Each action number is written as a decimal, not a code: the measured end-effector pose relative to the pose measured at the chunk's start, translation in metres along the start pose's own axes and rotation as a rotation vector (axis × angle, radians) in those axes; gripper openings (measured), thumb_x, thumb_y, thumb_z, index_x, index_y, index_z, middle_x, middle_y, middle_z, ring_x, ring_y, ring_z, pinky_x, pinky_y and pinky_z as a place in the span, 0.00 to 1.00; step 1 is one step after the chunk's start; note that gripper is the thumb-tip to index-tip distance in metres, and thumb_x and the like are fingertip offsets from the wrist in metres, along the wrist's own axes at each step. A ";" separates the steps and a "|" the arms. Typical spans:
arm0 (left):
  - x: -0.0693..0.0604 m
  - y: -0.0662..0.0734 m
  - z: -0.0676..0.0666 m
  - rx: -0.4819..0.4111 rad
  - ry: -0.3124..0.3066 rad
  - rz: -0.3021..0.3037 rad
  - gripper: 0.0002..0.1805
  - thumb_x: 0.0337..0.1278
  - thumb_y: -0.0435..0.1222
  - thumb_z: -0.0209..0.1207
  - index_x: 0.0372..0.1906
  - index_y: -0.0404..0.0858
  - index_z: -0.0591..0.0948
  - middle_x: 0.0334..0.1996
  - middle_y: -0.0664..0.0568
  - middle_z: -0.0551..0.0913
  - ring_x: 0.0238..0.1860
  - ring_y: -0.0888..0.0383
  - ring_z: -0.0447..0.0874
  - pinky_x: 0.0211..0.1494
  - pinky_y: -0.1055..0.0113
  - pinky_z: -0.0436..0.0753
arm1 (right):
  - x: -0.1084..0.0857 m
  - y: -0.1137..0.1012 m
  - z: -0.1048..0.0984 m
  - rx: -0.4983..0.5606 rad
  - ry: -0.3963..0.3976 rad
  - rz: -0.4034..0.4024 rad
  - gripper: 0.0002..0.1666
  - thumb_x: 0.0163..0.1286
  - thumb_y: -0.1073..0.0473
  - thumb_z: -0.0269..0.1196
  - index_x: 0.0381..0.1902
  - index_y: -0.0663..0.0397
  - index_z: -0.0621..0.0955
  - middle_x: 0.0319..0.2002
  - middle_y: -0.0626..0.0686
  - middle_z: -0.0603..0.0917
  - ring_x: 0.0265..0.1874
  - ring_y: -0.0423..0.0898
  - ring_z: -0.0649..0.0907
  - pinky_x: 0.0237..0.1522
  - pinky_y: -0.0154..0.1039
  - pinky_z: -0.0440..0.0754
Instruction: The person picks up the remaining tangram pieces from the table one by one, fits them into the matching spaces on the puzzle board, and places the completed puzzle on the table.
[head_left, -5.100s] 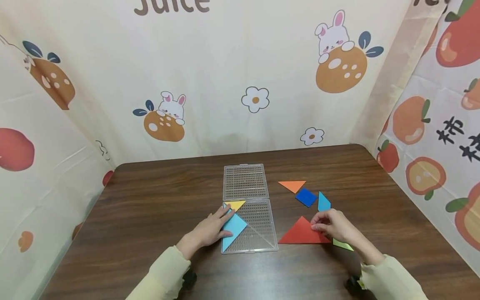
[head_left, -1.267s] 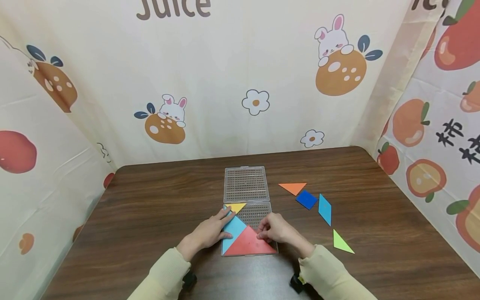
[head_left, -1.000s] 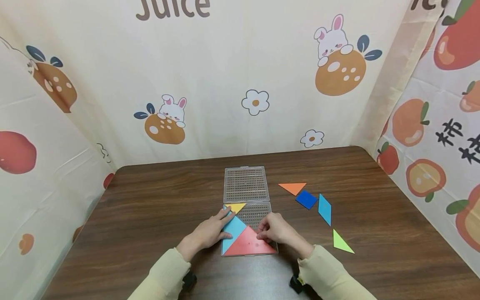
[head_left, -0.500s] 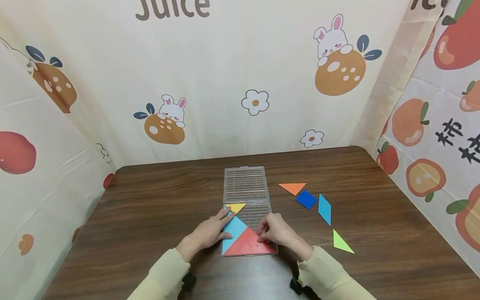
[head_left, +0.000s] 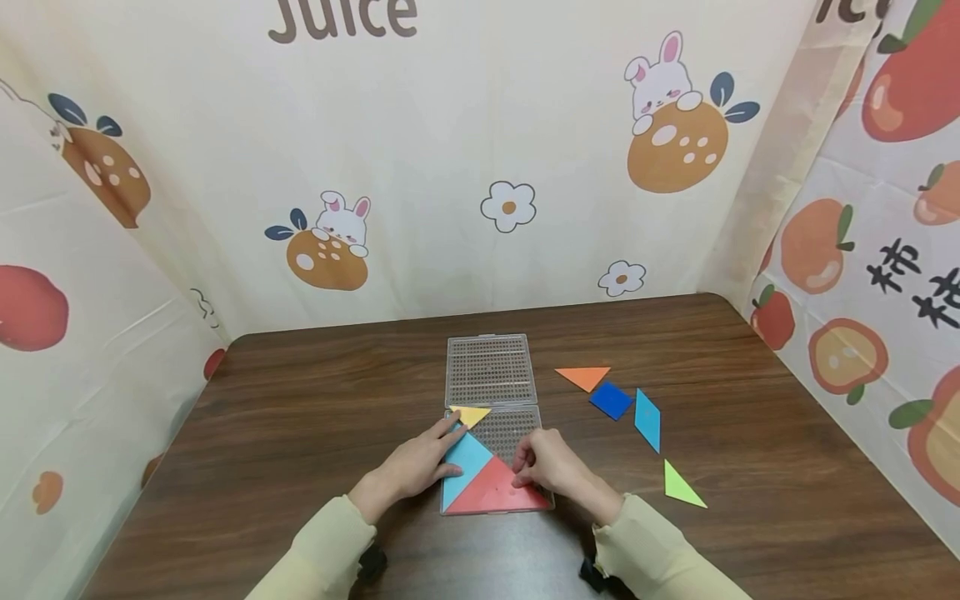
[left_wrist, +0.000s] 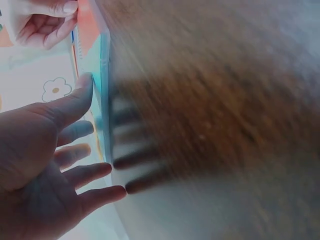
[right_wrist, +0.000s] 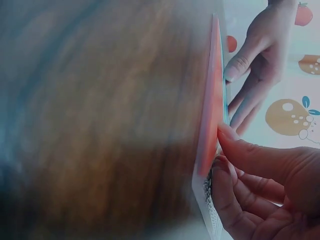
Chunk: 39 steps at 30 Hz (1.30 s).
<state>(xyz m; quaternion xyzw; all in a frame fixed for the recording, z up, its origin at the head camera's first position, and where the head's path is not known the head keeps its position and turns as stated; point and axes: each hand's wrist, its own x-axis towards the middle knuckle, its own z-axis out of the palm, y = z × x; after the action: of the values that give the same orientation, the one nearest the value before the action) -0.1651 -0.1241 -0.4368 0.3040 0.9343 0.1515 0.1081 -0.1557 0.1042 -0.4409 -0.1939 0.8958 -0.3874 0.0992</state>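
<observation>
A hinged clear plastic case point(head_left: 491, 371) lies unfolded on the table. In its near half are a light blue triangle point(head_left: 467, 462), a red triangle point(head_left: 495, 490) and a yellow triangle point(head_left: 472, 415). My left hand point(head_left: 411, 468) rests with spread, fairly straight fingers over the left edge of the case, touching the light blue and yellow pieces. The right hand point(head_left: 553, 461) pinches the red triangle at its slanted right edge, fingers curled. In the right wrist view its thumb point(right_wrist: 250, 150) lies against the red piece; the fingertips are partly hidden.
On the table right of the case lie an orange triangle point(head_left: 583, 377), a dark blue square point(head_left: 611, 401), a light blue parallelogram point(head_left: 647, 419) and a green triangle point(head_left: 682, 486). A printed curtain point(head_left: 420, 125) stands behind the brown table point(head_left: 322, 392).
The right hand has carried the red triangle left from the table into the case's near half, beside the light blue triangle. The left hand has stayed on the case. Lately almost nothing has moved.
</observation>
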 end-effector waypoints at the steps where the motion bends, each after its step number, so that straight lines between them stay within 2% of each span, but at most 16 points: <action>1: 0.000 0.000 0.000 0.007 0.009 0.007 0.34 0.53 0.46 0.56 0.62 0.34 0.64 0.65 0.41 0.55 0.60 0.47 0.62 0.54 0.56 0.71 | 0.000 0.000 0.000 0.001 0.001 0.000 0.10 0.42 0.67 0.71 0.14 0.57 0.79 0.12 0.45 0.75 0.13 0.37 0.72 0.14 0.30 0.72; 9: 0.000 0.002 0.001 0.090 0.067 0.027 0.33 0.51 0.47 0.59 0.59 0.31 0.68 0.64 0.41 0.58 0.61 0.48 0.61 0.54 0.57 0.70 | 0.000 0.000 0.001 -0.019 0.008 -0.018 0.11 0.42 0.67 0.71 0.13 0.56 0.77 0.12 0.45 0.74 0.13 0.36 0.71 0.14 0.29 0.71; 12: -0.001 0.004 0.001 0.119 0.093 0.062 0.31 0.51 0.45 0.59 0.57 0.30 0.69 0.62 0.40 0.60 0.60 0.47 0.63 0.54 0.57 0.71 | 0.000 -0.001 0.001 -0.049 0.015 -0.019 0.12 0.42 0.66 0.72 0.13 0.55 0.77 0.12 0.44 0.73 0.12 0.36 0.70 0.13 0.29 0.71; 20: -0.011 0.019 0.004 0.152 0.095 0.155 0.27 0.54 0.45 0.57 0.56 0.32 0.72 0.62 0.43 0.63 0.60 0.49 0.64 0.53 0.59 0.72 | -0.006 -0.003 -0.002 -0.082 -0.003 -0.054 0.12 0.46 0.65 0.70 0.14 0.54 0.75 0.12 0.43 0.73 0.12 0.34 0.69 0.13 0.28 0.69; 26: -0.022 0.030 0.011 0.166 0.107 0.241 0.26 0.55 0.45 0.56 0.56 0.33 0.72 0.60 0.43 0.65 0.59 0.49 0.65 0.51 0.60 0.74 | -0.015 -0.001 -0.009 -0.113 -0.013 -0.070 0.11 0.50 0.63 0.68 0.16 0.52 0.76 0.15 0.43 0.74 0.14 0.34 0.70 0.15 0.29 0.70; 31: -0.029 0.034 0.017 0.160 0.098 0.272 0.28 0.55 0.45 0.56 0.58 0.35 0.70 0.61 0.44 0.65 0.59 0.49 0.65 0.52 0.60 0.73 | -0.026 0.006 -0.022 -0.154 0.017 -0.069 0.10 0.50 0.62 0.68 0.18 0.53 0.76 0.16 0.43 0.74 0.15 0.35 0.69 0.16 0.29 0.70; 36: -0.033 0.036 0.021 0.156 0.085 0.304 0.27 0.56 0.43 0.56 0.59 0.35 0.70 0.61 0.45 0.64 0.60 0.48 0.64 0.52 0.60 0.73 | -0.035 0.018 -0.038 -0.241 0.080 -0.057 0.08 0.49 0.63 0.68 0.19 0.54 0.77 0.17 0.43 0.75 0.16 0.35 0.71 0.18 0.28 0.71; 39: -0.034 0.036 0.024 0.169 0.111 0.329 0.26 0.56 0.42 0.56 0.58 0.35 0.70 0.61 0.45 0.65 0.59 0.48 0.65 0.51 0.60 0.74 | -0.039 0.025 -0.049 -0.309 0.125 -0.060 0.07 0.49 0.62 0.69 0.20 0.54 0.79 0.18 0.44 0.76 0.17 0.35 0.72 0.19 0.28 0.71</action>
<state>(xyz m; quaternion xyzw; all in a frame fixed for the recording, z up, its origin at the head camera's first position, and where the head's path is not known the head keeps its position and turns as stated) -0.1124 -0.1117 -0.4428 0.4518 0.8859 0.1049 0.0046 -0.1435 0.1682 -0.4253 -0.2092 0.9429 -0.2590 0.0007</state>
